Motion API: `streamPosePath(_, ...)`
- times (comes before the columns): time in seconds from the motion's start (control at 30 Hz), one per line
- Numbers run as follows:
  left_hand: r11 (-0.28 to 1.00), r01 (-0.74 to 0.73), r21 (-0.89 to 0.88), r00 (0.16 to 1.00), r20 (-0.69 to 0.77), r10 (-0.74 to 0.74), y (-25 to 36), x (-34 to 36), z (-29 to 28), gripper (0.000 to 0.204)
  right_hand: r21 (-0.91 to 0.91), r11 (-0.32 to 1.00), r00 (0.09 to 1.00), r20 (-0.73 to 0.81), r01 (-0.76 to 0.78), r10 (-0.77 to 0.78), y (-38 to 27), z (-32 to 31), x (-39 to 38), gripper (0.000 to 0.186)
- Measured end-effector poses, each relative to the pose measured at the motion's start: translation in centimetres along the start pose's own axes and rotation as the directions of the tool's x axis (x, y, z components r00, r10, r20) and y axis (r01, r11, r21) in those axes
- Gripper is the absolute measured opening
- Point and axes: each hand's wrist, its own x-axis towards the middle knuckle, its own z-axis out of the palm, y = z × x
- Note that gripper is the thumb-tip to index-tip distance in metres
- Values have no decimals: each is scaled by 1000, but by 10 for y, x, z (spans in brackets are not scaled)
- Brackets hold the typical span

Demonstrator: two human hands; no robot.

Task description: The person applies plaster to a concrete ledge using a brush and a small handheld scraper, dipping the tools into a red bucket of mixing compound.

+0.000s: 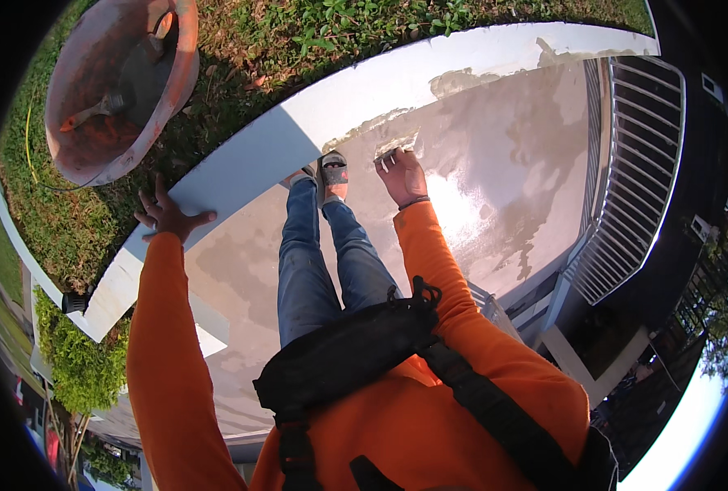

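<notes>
My left hand is spread open, resting on the white ledge beside the grass. My right hand is stretched out past my feet, its fingers curled and closed near a pale, rough patch by the ledge's lower edge. Whatever those fingers grip, if anything, is too small and hidden to name. Above my left hand, a reddish plastic tub stands on the grass. Inside it lie a paintbrush with an orange handle and another orange-handled tool, partly in shadow.
Grey smears mark the ledge's lower border. My shoes are close to it, on damp-looking, sunlit paving. A white metal railing stands to the right. Green shrubs grow at left, and a black pouch crosses my front.
</notes>
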Motion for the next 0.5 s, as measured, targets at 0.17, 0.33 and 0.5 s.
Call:
streamPosePath(0.17,1000,-30,7,999,-31,30,1,0,1,147,-30,999,995,97,35,-32,-11,19,10,10)
streamPosePath(0.33,999,-51,-9,998,-25,51,7,1,-1,145,-58,998,999,32,29,-27,3,36,30,10)
streamPosePath(0.5,999,-17,-48,1000,21,18,19,-13,-12,141,-142,987,980,-193,-72,43,28,6,24,24)
